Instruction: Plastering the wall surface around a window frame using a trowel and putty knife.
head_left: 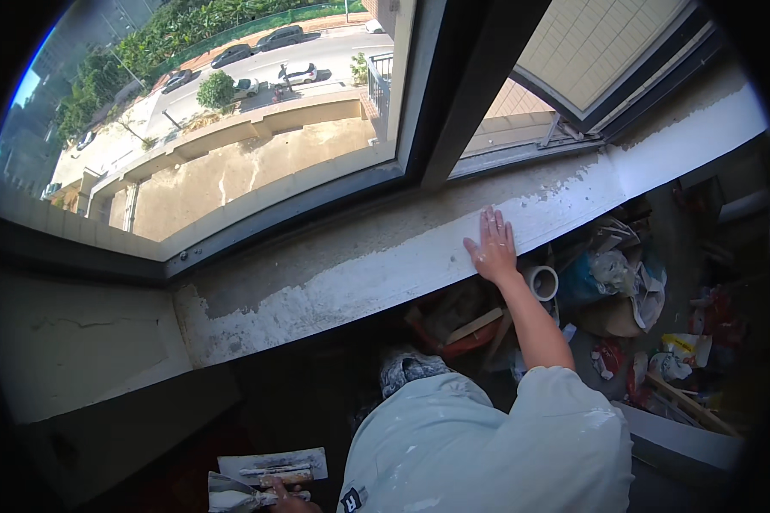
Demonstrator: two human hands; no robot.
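Note:
My right hand [493, 248] lies flat on the windowsill [376, 263], fingers stretched toward the window frame and thumb to the side. White plaster coats the sill's near strip; the strip along the frame is bare grey, with a ragged edge between. Low at the left, my left hand [293, 498] is closed around the handle of a plastering trowel [308, 460]. A putty knife [224, 498] with a plaster-smeared blade sits against the trowel in the same hand. Part of the left hand is cut off by the lower edge.
Beyond the glass lie a yard and a street with parked cars [280, 37]. A casement window [603, 51] stands open at the right. Below the sill are a white pipe [542, 282], an orange-red tub [441, 342], bags [612, 272], a wooden strip [691, 402] and litter.

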